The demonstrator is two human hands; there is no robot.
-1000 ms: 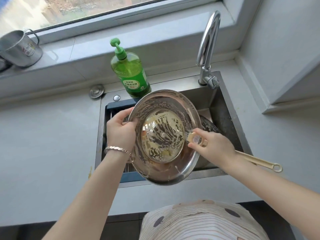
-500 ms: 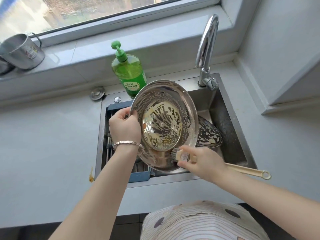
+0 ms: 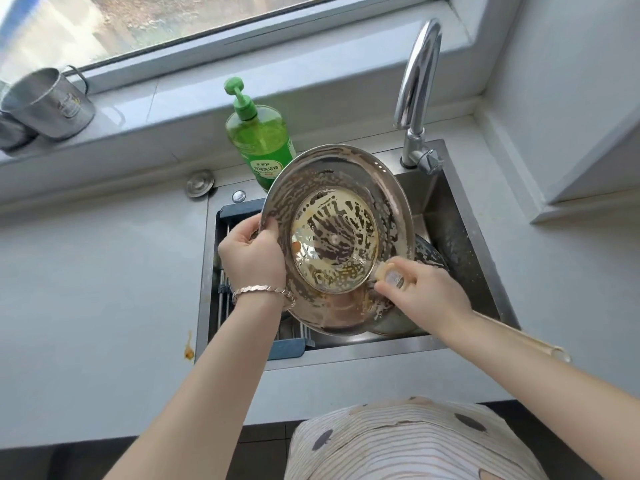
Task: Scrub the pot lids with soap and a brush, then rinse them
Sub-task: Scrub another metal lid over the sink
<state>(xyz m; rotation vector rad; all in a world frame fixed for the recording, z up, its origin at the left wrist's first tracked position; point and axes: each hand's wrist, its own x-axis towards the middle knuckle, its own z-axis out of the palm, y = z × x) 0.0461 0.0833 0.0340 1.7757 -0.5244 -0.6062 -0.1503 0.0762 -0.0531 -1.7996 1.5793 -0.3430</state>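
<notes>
Over the steel sink (image 3: 349, 353), a large pot lid (image 3: 334, 237) is being held tilted, with its inner side turned toward the camera. Its glass centre and metal ring are being covered by streaks of foam and brownish residue. The lid's left edge is being gripped by the left hand (image 3: 252, 258), whose fingers and thumb are closed on the rim. A metal bracelet (image 3: 263, 293) is being worn on that wrist.

A pale long-handled brush (image 3: 391, 278) is being gripped by the right hand (image 3: 426, 292), with the fingers curled round its neck just behind the head. The head is being pressed against the lower right part of the lid, at the edge of the glass centre. The brush's handle is being carried out past the wrist, over the sink's front right corner and the grey counter (image 3: 104, 289).

A second lid (image 3: 431, 254) is being partly hidden behind the first, low in the basin to the right. A blue-framed drain rack (image 3: 289, 349) is being crossed by the left forearm along the sink's left side.

Behind the held lid, a green pump bottle of dish soap (image 3: 259, 143) is being kept upright on the counter, and its lower part is being covered by the lid's rim. A curved chrome faucet (image 3: 415, 81) is being seen at the sink's back right corner. A metal cup (image 3: 52, 102) is being kept on the window sill (image 3: 173, 109) at far left.
</notes>
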